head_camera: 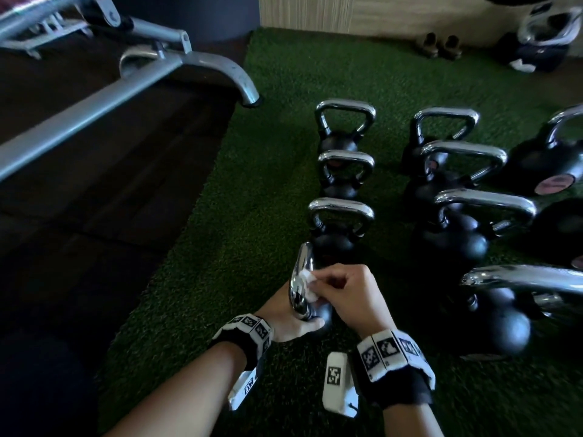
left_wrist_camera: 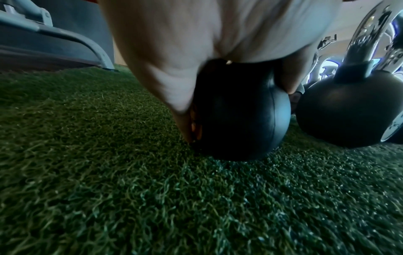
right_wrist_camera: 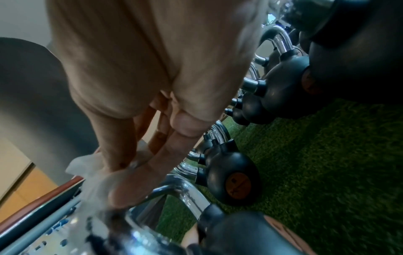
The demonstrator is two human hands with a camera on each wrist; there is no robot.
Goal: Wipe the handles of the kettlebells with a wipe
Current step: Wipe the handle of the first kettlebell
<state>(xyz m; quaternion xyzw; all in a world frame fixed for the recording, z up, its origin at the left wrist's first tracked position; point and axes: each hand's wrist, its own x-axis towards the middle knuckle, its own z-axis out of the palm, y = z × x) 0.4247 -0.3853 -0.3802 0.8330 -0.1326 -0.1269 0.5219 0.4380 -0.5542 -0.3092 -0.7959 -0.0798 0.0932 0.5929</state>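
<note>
**Trainee:** Where does my head view sit?

**Operator:** I read it as high, facing forward and down over both forearms onto the green turf (head_camera: pixel 220 216). It takes in the rows of kettlebells and a grey bench frame (head_camera: pixel 94 99) at upper left.

**Trainee:** And the wrist views?

**Operator:** I find the left one almost at turf level, looking along the palm, very close to the nearest kettlebell (left_wrist_camera: pixel 240 112). The right one looks down along the fingers, close to that kettlebell's chrome handle (right_wrist_camera: pixel 185 191). All three views share that kettlebell and the turf.
</note>
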